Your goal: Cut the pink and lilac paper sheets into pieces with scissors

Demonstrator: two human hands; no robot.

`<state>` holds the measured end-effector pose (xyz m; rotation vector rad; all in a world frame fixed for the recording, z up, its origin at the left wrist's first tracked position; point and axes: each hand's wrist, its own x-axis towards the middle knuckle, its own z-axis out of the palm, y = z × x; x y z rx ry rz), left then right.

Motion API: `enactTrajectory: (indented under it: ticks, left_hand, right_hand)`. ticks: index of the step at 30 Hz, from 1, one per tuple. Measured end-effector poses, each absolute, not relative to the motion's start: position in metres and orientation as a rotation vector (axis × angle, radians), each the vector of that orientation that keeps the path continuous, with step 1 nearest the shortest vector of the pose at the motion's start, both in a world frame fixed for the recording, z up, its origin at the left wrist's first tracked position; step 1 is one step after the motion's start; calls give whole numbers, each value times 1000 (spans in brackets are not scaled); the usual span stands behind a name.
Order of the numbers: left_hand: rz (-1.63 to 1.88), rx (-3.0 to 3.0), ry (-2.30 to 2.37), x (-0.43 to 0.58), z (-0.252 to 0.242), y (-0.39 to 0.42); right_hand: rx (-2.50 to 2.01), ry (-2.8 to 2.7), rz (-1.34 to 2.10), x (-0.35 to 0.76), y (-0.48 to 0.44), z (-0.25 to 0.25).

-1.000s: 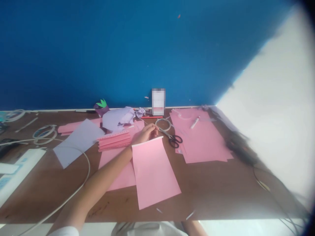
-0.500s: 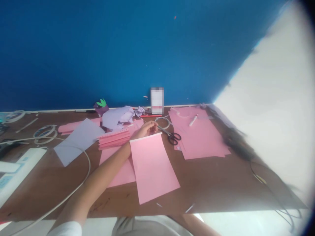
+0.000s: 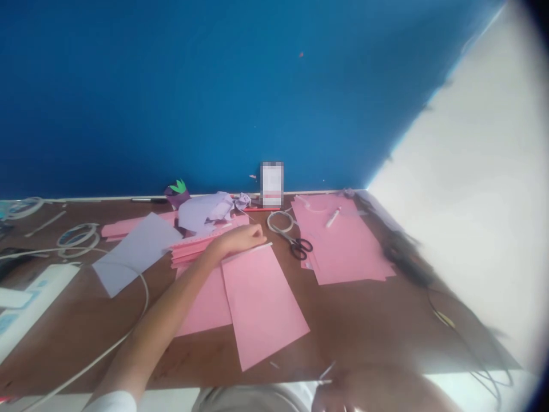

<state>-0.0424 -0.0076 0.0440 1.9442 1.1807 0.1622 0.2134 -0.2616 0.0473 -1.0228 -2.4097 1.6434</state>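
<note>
My left hand (image 3: pixel 245 238) reaches over the table with its fingers curled together, at the top edge of a pink paper sheet (image 3: pixel 266 309). A narrow white strip (image 3: pixel 266 246) runs along that edge, partly hidden under the hand. Whatever the fingers hold, if anything, is out of sight. Smeared by motion, my right hand (image 3: pixel 338 395) is low at the table's front edge, close to a small white scrap (image 3: pixel 327 371). Right of the left hand lie black-handled scissors (image 3: pixel 301 248), their blades touching a white tape roll (image 3: pixel 274 222). Folded pink paper (image 3: pixel 184 252) sits beside the left wrist.
More pink sheets (image 3: pixel 347 252) lie at the right under a white marker (image 3: pixel 333 217). Crumpled lilac paper (image 3: pixel 201 212) and a purple paper piece with green leaves (image 3: pixel 176 194) are at the back. A power strip (image 3: pixel 38 303) and its cable occupy the left.
My left hand has come down and nearer, onto the pink sheet's top edge. My right hand has risen into view at the front edge. The camera view has tilted slightly.
</note>
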Motion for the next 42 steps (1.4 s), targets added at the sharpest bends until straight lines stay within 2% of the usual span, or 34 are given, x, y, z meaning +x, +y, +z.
enactTrajectory:
  ticks: [2,5,7,9,11,20,28,35,42]
  left_hand:
    - [179,1983,1291,-41,44,-16]
    - [533,1972,1332,-32,39,-31]
    - [579,2001,1380,-25,35,-39]
    - [560,2051,1418,-20,30,-42]
    - [527,2108,1438,-18,26,-43]
    - [535,2186,1268,-18,18,-38]
    - [581,2023,1234,-19,19,-35]
    - [698,2040,1196,-20,10,-22]
    - [760,1971,997,-9,11,-18]
  right_hand:
    - [-1042,-2243,1608,216,-226,63]
    - [-1368,-2001,885,209,-163,55]
    - [-1446,-2015,437,204,-128,35]
    - [-1496,-2075,126,203,-105,14]
    - [-1523,-2131,-19,205,-95,-1]
    - [-1512,-2215,69,221,-92,-6]
    - [-1565,-2186,-50,214,-106,-6]
    - [-1413,-1811,387,213,-104,-9]
    - [-1369,-1719,600,212,-102,-11]
